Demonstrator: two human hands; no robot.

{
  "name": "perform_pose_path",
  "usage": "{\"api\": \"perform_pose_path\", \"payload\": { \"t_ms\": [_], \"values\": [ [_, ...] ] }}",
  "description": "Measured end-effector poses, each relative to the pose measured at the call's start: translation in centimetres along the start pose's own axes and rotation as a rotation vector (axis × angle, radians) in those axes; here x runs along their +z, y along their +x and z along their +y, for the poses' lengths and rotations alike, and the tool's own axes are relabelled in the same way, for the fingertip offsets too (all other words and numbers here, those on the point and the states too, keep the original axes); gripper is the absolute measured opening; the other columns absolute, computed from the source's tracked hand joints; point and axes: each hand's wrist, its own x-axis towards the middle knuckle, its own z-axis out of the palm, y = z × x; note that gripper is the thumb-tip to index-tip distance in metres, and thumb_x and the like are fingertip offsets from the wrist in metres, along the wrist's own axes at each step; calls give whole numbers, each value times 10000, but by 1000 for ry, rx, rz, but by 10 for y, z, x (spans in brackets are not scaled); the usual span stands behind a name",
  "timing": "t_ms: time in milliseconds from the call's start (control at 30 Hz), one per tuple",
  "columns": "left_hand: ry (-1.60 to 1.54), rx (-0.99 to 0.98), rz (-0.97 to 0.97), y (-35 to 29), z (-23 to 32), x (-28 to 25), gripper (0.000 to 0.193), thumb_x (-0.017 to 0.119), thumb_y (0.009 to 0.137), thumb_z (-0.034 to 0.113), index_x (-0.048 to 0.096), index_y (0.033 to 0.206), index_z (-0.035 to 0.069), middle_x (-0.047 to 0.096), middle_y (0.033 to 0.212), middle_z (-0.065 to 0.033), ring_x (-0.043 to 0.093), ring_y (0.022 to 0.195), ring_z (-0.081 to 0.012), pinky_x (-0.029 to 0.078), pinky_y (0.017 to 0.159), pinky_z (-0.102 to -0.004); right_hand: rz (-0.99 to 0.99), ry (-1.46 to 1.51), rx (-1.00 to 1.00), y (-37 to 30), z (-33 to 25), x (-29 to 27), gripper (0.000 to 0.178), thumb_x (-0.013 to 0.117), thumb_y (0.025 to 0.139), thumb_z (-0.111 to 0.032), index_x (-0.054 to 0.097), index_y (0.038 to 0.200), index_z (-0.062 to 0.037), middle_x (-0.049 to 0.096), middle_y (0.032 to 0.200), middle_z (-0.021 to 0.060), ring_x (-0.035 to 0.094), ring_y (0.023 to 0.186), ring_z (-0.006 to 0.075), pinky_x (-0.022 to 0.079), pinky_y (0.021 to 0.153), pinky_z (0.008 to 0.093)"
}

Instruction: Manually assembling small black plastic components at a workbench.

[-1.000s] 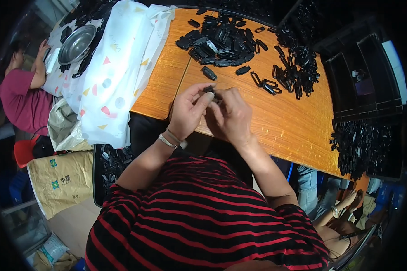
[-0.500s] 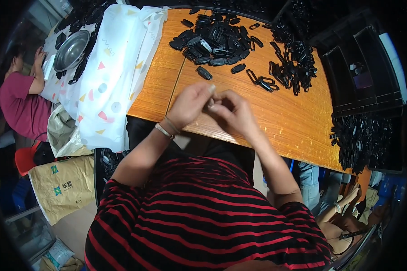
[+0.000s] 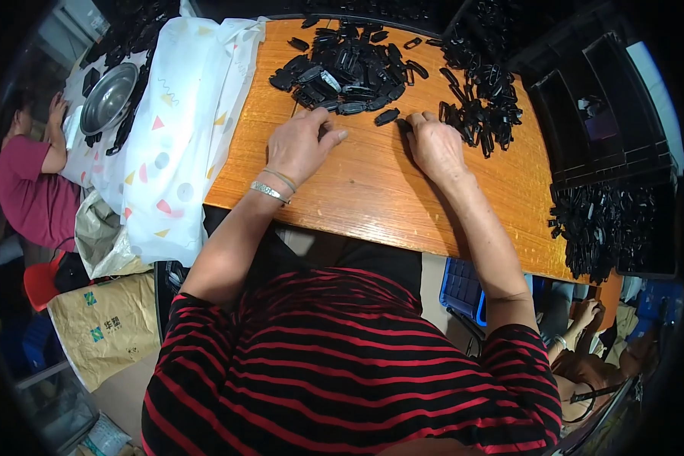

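Observation:
My left hand [image 3: 302, 144] rests low over the table at the near left edge of a heap of black plastic clip-like pieces [image 3: 349, 68]. Its thumb stands apart from its fingers and nothing shows between them. Further right, my right hand [image 3: 437, 146] is palm down with bent fingers drawn together, beside a second heap of slim black open-frame pieces [image 3: 475, 110]. The fingertips are tucked under, so what they hold, if anything, is hidden. A single black clip-like piece [image 3: 387, 116] lies between the two hands.
A patterned white plastic sheet [image 3: 178, 144] covers the left side, with a metal bowl [image 3: 109, 99] beyond. Black crates [image 3: 604, 114] stand at the right, above more black parts [image 3: 600, 228]. A co-worker in a maroon shirt [image 3: 34, 182] sits far left; another person's arm [image 3: 581, 323] shows lower right.
My hands were together near the table's front edge; they have parted and moved forward, left toward the clip heap, right toward the frame pieces. They cover pieces seen before. The view has shifted slightly.

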Motion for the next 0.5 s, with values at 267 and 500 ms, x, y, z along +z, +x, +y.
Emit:
{"api": "perform_pose_path", "payload": {
  "t_ms": [267,500],
  "values": [
    [-205,75,99,-10,-14,11,255,735,793,169,586,954,42,632,845,-75,608,739,-241,468,618,-347,-98,960,293,-19,-32,7,225,686,839,-15,560,1022,23,633,806,97,622,629,155,501,552,275],
    [-1313,-264,-170,-28,11,-1,247,635,897,72,540,1117,13,652,978,-52,601,826,-72,470,646,-189,46,1651,347,-30,-80,-16,229,636,895,-30,551,1101,25,652,879,63,610,644,96,499,558,207]
  ]
}}
